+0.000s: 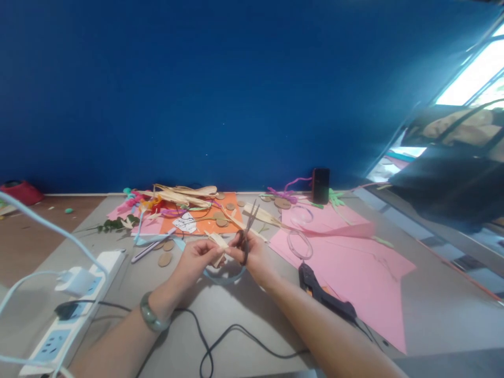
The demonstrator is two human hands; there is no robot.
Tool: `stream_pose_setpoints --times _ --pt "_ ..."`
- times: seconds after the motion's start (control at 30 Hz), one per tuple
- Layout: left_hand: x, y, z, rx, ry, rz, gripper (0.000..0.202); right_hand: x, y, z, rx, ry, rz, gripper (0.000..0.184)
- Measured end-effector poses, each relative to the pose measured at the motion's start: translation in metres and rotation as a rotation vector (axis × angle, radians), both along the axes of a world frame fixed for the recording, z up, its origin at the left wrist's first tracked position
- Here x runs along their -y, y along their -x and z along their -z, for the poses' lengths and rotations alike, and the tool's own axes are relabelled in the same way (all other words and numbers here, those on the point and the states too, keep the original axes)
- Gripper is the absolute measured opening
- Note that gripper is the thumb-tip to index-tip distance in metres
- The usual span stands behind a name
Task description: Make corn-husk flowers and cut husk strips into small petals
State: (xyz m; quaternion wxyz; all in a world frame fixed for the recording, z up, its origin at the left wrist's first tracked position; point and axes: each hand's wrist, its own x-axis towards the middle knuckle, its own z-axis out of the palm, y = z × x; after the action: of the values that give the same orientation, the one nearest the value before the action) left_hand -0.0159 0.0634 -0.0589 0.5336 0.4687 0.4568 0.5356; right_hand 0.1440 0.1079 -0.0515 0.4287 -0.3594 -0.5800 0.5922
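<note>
My left hand (192,262) pinches a pale dried-leaf strip (218,242) over the grey table. My right hand (254,255) grips a pair of scissors (248,226) by the handles, blades pointing up and away, right beside the strip. Both hands meet near the middle of the table, above a light blue ribbon loop (224,276). A green bangle sits on my left wrist.
A black glue gun (323,294) lies on pink paper (354,262) at right, its cable trailing toward me. A white power strip (74,310) with plugs lies at left. Orange paper (205,220), leaf strips, cardboard discs and a dark phone (320,185) crowd the far side.
</note>
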Motion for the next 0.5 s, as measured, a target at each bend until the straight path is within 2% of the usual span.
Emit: stream_pose_setpoints --times 0.2,0.5 --pt "-0.0022 0.0025 0.0046 0.085 0.147 0.048 0.026 0.0009 0.0 -0.004 0.057 0.05 0.02 0.033" --pt "-0.0036 0.0036 0.0003 0.189 0.281 0.107 0.03 -0.0028 -0.001 -0.0043 0.062 0.111 0.016 0.037"
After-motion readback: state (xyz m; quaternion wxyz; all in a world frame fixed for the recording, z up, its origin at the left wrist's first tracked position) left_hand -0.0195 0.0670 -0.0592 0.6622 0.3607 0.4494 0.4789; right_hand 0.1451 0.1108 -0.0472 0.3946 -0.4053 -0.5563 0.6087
